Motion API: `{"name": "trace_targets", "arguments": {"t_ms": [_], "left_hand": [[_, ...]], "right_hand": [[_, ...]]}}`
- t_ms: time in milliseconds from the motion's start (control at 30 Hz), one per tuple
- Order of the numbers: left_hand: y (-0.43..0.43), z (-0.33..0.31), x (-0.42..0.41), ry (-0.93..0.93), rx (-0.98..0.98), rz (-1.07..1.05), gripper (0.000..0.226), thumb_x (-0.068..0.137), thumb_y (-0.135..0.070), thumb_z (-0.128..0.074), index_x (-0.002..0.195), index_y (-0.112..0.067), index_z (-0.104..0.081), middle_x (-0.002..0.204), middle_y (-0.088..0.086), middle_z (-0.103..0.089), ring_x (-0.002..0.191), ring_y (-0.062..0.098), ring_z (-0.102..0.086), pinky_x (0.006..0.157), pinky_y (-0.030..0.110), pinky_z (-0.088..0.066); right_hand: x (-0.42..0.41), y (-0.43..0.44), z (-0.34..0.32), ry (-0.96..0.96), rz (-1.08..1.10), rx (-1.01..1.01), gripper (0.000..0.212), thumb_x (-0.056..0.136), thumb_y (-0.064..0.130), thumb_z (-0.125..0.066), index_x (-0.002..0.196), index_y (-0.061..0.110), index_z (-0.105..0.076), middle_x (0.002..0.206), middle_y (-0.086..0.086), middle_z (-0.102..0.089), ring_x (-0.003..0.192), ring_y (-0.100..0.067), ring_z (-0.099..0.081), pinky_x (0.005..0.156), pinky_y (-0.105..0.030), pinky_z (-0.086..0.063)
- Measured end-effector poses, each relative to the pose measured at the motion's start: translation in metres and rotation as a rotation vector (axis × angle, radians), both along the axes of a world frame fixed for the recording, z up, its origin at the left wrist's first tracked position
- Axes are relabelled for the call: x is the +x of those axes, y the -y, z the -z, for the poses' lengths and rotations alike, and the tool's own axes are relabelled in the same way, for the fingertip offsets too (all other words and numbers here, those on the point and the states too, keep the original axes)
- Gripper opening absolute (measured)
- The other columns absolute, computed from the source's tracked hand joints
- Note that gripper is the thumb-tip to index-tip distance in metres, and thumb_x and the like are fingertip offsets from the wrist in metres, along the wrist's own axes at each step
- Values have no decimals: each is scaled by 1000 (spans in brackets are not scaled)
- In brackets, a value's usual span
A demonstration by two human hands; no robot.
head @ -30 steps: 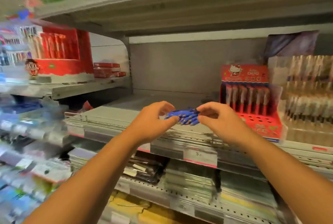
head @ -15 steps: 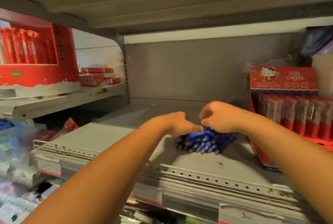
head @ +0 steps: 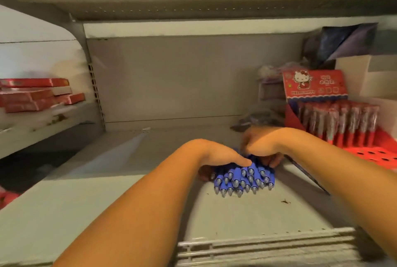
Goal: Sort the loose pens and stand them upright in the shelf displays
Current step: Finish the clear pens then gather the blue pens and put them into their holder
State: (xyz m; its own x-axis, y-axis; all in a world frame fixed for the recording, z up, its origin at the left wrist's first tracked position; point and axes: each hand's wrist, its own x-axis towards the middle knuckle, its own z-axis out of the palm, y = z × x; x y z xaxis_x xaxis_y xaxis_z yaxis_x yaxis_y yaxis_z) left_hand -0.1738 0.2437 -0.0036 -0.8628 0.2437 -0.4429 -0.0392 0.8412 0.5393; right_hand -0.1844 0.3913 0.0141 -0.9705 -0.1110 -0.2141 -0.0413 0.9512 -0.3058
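The bundle of blue pens (head: 242,178) is held down at the grey shelf (head: 107,202), silver tips fanned toward the camera. It is clasped on one side by the left hand (head: 217,156), thumb laid across the top, and on the other by the right hand (head: 261,145), fingers curled round the far edge.

Little of the task can be counted as done. Not one blue pen is seen standing upright, and the whole bundle is judged yet to be sorted and stood up. Just to the right, a red Hello Kitty display box (head: 314,86) is lined along its back with red pens (head: 337,120), while holes in its front tray are left unfilled. Whether the blue pens are meant for it cannot be told.

The right hand is smeared by blur, so its grip is read only loosely. The pens' rear ends are hidden under both hands. Whether the bundle rests on the shelf cannot be made out. The display is cut off at the right edge.
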Motion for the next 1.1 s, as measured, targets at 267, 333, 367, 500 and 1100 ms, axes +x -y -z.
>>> {"name": "trace_targets", "arguments": {"t_ms": [267,333,367,500,1100], "left_hand": [[4,-3,-2,-23,47,12,34,86,-46,-55,67,-18,-59,48,-2,-61,35,14,-53,48,22,-47],[5,-2,-4,-1,58,-17,30,85,-44,-56,69,-19,-61,51,-2,-61,41,16,-55,52,24,-48],[5,-2,-5,13,64,-29,29,85,-43,-57,70,-19,-62,53,-1,-63,45,16,-56,55,25,-49],[2,-3,-5,43,52,-61,22,83,-38,-54,76,-18,-60,59,0,-63,49,17,-55,57,25,-48],[-22,-6,6,-163,-315,3,40,93,-29,-61,68,-14,-34,74,7,-45,64,25,-51,57,31,-43]], "right_hand": [[-4,-4,9,-67,-65,-174,12,94,21,-56,97,25,-66,70,0,-59,47,-12,-55,43,-20,-46],[-6,-9,11,-70,-69,-237,11,94,22,-58,96,27,-68,61,5,-58,43,-8,-54,45,-20,-46],[-7,-10,12,-72,-69,-262,12,94,22,-58,96,27,-68,58,6,-58,42,-7,-54,45,-20,-46],[-8,-12,13,-85,-44,-332,15,94,18,-53,100,21,-67,64,-3,-60,38,-7,-54,43,-21,-46],[-2,-18,8,-88,-31,-441,19,94,13,-43,105,10,-59,79,-11,-55,50,-17,-59,45,-25,-51]]}}
